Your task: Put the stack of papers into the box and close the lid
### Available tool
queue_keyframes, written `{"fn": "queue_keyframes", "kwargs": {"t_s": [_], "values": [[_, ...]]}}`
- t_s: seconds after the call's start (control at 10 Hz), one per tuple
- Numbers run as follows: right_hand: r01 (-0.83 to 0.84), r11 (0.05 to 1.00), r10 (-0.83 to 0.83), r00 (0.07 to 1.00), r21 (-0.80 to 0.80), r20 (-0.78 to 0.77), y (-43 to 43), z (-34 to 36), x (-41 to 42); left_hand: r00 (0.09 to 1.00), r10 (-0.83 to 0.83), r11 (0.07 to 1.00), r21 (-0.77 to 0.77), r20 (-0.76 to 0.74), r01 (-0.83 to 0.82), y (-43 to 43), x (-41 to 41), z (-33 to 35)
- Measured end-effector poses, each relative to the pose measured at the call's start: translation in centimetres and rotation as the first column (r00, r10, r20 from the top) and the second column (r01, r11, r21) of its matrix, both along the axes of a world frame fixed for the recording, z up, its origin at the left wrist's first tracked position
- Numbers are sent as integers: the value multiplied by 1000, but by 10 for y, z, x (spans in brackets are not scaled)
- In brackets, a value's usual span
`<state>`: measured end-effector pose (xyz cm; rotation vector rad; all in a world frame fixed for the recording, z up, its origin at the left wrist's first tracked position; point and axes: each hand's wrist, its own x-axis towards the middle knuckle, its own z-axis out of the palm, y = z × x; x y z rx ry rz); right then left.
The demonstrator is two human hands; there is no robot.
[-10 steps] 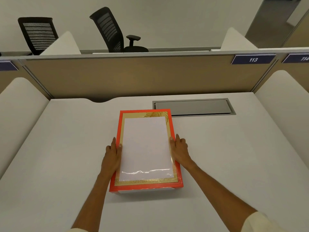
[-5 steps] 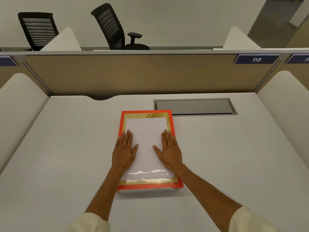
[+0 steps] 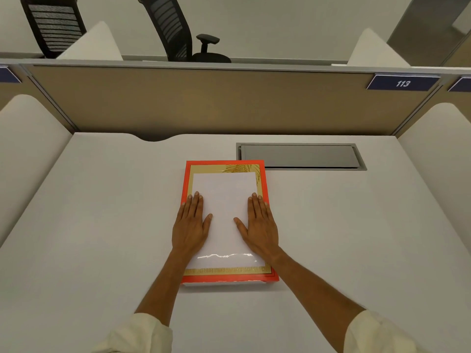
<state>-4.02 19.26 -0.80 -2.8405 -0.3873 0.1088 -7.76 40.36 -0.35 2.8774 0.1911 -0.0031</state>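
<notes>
A flat box (image 3: 224,278) with a red rim and gold border lies in the middle of the white desk (image 3: 102,225), its lid down. A white sheet (image 3: 224,197) shows in the lid's middle under a glossy surface. My left hand (image 3: 191,225) lies flat, palm down, on the lid's left side. On the right side rests my right hand (image 3: 260,225), also flat. Both thumbs point inward; neither hand grips anything.
A grey cable hatch (image 3: 298,156) is set into the desk just behind the box's right corner. A tan partition (image 3: 204,103) closes the back, with white dividers left (image 3: 25,138) and right (image 3: 438,138). Two black chairs (image 3: 175,29) stand beyond.
A second ago my hands held the lid by its left and right edges. They have moved onto the top and now lie flat, slightly further apart than half a second ago.
</notes>
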Motion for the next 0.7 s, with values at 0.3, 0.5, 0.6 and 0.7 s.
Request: {"fn": "queue_keyframes", "kwargs": {"t_s": [0.3, 0.5, 0.6, 0.7], "values": [[14, 1000, -13, 1000, -16, 14, 1, -3, 0, 1000, 16, 999, 50, -22, -15, 0, 1, -3], [12, 1000, -13, 1000, -27, -24, 0, 1, -3, 999, 13, 998, 60, -37, -11, -3, 0, 1], [5, 1000, -6, 999, -25, -41, 0, 6, -2, 1000, 5, 1000, 24, -29, -4, -5, 0, 7], [-39, 999, 39, 998, 8, -51, -6, 10, -1, 1000, 29, 999, 28, -12, -29, -13, -2, 9]]}}
